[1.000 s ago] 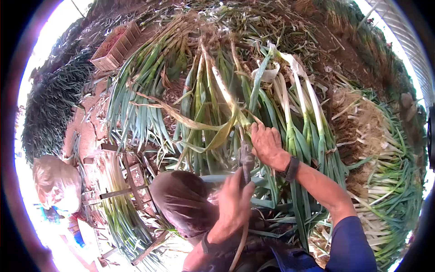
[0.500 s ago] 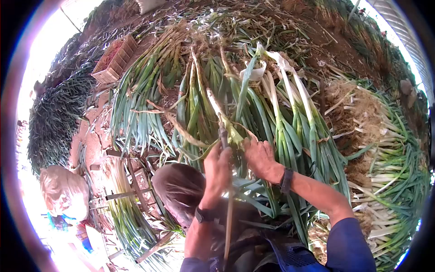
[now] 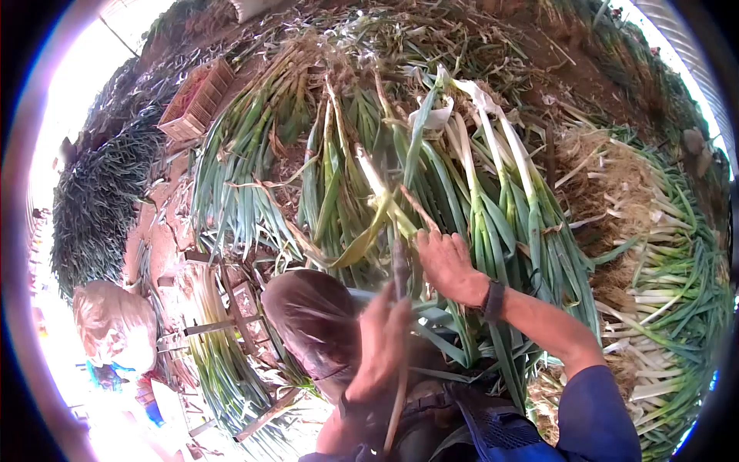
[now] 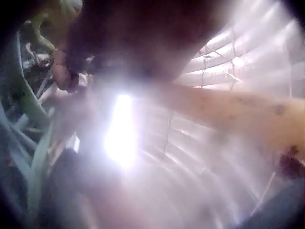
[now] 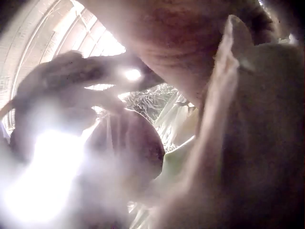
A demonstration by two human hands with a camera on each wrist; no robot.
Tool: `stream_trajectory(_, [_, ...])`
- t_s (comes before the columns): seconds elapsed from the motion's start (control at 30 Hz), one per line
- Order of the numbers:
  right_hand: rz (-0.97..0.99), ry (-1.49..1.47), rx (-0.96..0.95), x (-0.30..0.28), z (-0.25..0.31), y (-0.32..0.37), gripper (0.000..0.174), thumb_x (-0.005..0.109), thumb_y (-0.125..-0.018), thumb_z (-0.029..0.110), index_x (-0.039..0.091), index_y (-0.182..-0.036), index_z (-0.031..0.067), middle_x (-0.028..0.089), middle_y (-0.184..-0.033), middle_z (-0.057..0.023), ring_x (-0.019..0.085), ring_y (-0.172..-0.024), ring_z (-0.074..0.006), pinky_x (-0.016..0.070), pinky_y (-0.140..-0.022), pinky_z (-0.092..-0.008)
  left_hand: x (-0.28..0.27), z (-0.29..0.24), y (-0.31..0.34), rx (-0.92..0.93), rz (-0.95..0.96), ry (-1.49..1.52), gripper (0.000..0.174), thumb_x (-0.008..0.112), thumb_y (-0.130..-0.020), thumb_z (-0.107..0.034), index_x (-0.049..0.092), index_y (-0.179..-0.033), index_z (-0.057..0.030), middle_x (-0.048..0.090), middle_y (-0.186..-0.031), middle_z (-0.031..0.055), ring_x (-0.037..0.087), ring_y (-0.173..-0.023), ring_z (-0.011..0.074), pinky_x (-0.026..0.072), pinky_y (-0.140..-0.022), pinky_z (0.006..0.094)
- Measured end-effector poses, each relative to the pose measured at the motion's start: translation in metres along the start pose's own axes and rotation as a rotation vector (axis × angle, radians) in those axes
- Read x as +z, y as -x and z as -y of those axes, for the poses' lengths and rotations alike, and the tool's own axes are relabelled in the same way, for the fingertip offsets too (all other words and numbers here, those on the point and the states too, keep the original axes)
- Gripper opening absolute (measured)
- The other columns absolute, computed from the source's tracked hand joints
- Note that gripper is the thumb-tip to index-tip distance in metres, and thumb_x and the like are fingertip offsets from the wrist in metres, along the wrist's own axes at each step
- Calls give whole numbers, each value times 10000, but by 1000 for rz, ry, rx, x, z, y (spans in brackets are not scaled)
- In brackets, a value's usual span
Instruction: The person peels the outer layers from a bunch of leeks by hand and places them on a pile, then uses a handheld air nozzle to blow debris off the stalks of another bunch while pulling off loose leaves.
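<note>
In the head view my left hand (image 3: pixel 383 333), blurred, grips a grey nozzle (image 3: pixel 400 266) at the end of a tan hose (image 3: pixel 396 412). The nozzle points up toward a leek (image 3: pixel 374 175), its pale stalk angled up to the left. My right hand (image 3: pixel 450 269) holds the leek by its green end, beside a dry brown leaf strip (image 3: pixel 418 208). A yellowing leaf (image 3: pixel 358 248) hangs from the stalk. The hose (image 4: pixel 238 112) crosses the left wrist view. Glare and the near palm hide most of the right wrist view.
Leeks (image 3: pixel 531 223) lie bunched in front of me, over my legs. A covered knee (image 3: pixel 312 319) rises left of my left hand. Trimmed leeks (image 3: pixel 662 308) are stacked at right. A crate (image 3: pixel 196 100) stands at back left, and a bundle on a metal rack (image 3: pixel 215 327) at lower left.
My left hand and the nozzle went up and left, then came back down and slightly right. My right hand has shifted slightly left and down with the leek.
</note>
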State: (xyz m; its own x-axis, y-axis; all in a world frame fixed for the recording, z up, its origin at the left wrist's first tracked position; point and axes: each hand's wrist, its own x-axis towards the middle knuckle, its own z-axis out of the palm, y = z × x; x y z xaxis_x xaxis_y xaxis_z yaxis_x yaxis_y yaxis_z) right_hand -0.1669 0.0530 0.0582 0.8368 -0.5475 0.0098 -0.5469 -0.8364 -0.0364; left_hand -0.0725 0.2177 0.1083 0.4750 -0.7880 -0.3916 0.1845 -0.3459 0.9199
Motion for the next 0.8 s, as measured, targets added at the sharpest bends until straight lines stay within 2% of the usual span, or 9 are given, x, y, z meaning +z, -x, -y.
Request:
stream_trajectory(0.07, [-5, -54, -24, -10, 1, 4, 258, 658, -879, 90, 599, -1124, 35, 681, -996, -152, 709, -889, -305, 490, -815, -441, -5, 12, -37, 75, -61, -76, 516, 548, -980, -258, 558, -1381, 67, 632, -939, 65, 556, -821, 140, 478, -722, 296])
stream_trajectory(0.13, [172, -142, 99, -13, 4, 3, 310, 671, -858, 65, 604, -1160, 40, 682, -1044, -152, 714, -936, -322, 519, -849, -468, -16, 1, -73, 48, -56, -157, 477, 544, -978, -274, 602, -1308, 66, 621, -889, 65, 560, -792, 145, 472, -692, 303])
stream_trajectory(0.17, [172, -141, 97, -16, 3, 3, 310, 671, -858, 65, 604, -1160, 40, 682, -1044, -152, 714, -936, -322, 519, -849, -468, -20, 0, -87, 78, -77, -141, 470, 543, -978, -278, 607, -1292, 66, 611, -873, 60, 559, -785, 147, 470, -683, 306])
stream_trajectory(0.23, [428, -251, 93, -23, -5, 0, 618, 720, -793, 202, 499, -1316, -41, 632, -1123, -220, 681, -990, -375, 534, -886, -484, -22, -6, -95, 115, -94, -127, 464, 541, -978, -282, 612, -1275, 67, 601, -857, 55, 558, -778, 148, 467, -674, 310])
stream_trajectory(0.3, [421, -308, 103, -30, -11, 2, 658, 743, -777, 254, 506, -1320, -31, 637, -1129, -220, 678, -1008, -383, 536, -893, -483, -22, -6, -84, 45, -55, -101, 466, 537, -980, -282, 605, -1281, 66, 592, -851, 51, 554, -777, 145, 462, -667, 311])
stream_trajectory(0.43, [415, -446, 151, -24, -28, 1, 788, 787, -743, 368, 499, -1382, 7, 639, -1178, -217, 665, -1065, -384, 531, -944, -466, -13, 7, -28, 103, -44, -112, 503, 546, -981, -250, 570, -1374, 64, 595, -887, 23, 548, -793, 128, 459, -691, 288])
stream_trajectory(0.5, [454, -507, 175, -28, -31, 8, 802, 787, -749, 367, 488, -1408, 21, 636, -1203, -213, 656, -1084, -384, 525, -959, -460, -15, -4, -7, -39, -4, -79, 507, 552, -978, -219, 555, -1399, 64, 607, -920, 23, 558, -815, 121, 466, -711, 279])
stream_trajectory(0.63, [448, -666, 173, -31, -41, 41, 826, 784, -755, 356, 478, -1451, 35, 635, -1241, -217, 634, -1131, -381, 508, -985, -450, -18, 0, -31, 84, -29, -59, 488, 550, -976, -199, 564, -1389, 61, 610, -914, 25, 557, -796, 113, 464, -706, 269])
stream_trajectory(0.8, [364, -777, 170, -15, -44, 67, 826, 803, -746, 304, 486, -1457, 27, 642, -1223, -218, 636, -1099, -382, 511, -963, -451, -17, -5, -83, 48, -13, -214, 473, 560, -965, -227, 598, -1348, 48, 646, -892, 41, 589, -771, 132, 483, -686, 296])
